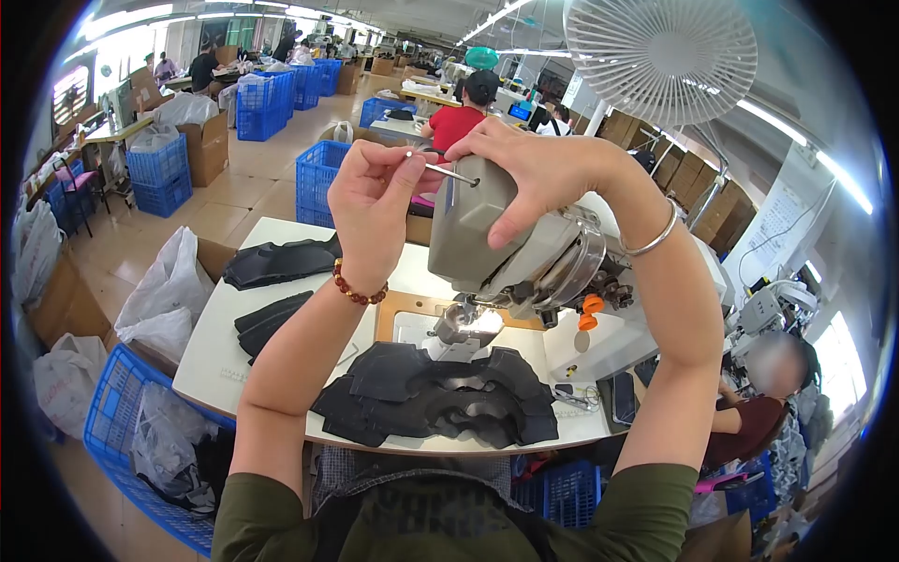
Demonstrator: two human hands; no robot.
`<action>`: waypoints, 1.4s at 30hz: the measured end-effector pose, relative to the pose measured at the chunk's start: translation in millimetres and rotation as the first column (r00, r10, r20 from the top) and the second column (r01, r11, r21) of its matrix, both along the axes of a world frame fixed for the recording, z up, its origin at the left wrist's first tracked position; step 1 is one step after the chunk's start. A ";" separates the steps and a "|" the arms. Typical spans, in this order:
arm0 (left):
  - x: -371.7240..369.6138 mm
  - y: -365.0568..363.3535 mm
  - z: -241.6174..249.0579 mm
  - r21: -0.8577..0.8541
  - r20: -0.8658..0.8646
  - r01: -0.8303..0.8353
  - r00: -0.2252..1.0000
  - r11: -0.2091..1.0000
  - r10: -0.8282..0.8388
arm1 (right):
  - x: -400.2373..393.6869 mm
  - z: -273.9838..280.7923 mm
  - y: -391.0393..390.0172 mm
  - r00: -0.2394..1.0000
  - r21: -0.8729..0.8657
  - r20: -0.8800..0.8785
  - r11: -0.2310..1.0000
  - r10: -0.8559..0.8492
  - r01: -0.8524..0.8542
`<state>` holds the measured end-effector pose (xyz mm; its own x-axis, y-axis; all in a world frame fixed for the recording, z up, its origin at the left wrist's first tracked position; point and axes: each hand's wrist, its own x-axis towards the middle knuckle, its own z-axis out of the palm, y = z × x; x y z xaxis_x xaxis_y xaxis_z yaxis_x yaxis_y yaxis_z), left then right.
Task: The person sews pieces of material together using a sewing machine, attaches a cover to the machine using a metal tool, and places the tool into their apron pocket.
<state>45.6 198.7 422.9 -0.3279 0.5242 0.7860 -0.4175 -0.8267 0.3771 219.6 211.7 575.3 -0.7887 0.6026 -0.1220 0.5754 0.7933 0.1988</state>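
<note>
A grey sewing machine head (pixel 454 234) stands in front of me, with a lit needle area below. My left hand (pixel 370 201) pinches a slim metal rod-shaped tool (pixel 440 169) between thumb and fingers, left of the machine. The rod's far end meets a round hole in the end cover. Over the top of that cover lies my right hand (pixel 538 173), fingers across its upper edge and thumb pressed on its side. Stacked black shaped pieces (pixel 435 393) lie on the white table (pixel 234 318) below. An L-shaped hex key (pixel 351 359) lies left of the machine bed.
More black pieces (pixel 281 262) lie at the table's left. A blue crate (pixel 112 403) with plastic bags stands at lower left. A white fan (pixel 670 47) hangs at upper right. One person in red (pixel 459 126) sits ahead; another person (pixel 758 421) sits at right.
</note>
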 end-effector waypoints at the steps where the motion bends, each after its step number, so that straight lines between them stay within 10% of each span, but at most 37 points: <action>1: -0.1 1.1 -0.9 -0.003 -0.015 -0.014 1.000 1.000 0.014 | -1.1 1.2 -1.8 1.000 -0.024 0.004 1.000 -0.016 0.016; 5: -13.4 -7.8 5.2 -0.089 -0.078 -0.005 0.997 0.996 -0.002 | -2.4 3.2 -3.7 0.998 -0.025 0.027 0.998 -0.050 0.051; 8: -41.0 -14.0 22.7 -0.210 -0.441 -0.138 0.897 0.968 0.032 | -5.1 4.4 -6.7 0.996 -0.001 0.058 0.998 -0.069 0.069; 14: -56.6 -34.9 77.9 0.163 -0.943 -0.446 0.193 0.880 0.272 | -11.6 8.8 -9.9 0.986 0.045 0.131 0.995 -0.099 0.094; 42: -21.5 -45.3 126.9 0.354 -0.921 -0.453 -0.320 0.818 0.221 | -18.4 14.7 8.6 0.968 -0.141 0.223 0.979 -0.114 0.148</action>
<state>24.0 153.4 549.7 0.5210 0.7735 0.3608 0.8223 -0.5683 0.0309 201.2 220.3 590.0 -0.6498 0.6593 -0.3784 0.6344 0.7445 0.2079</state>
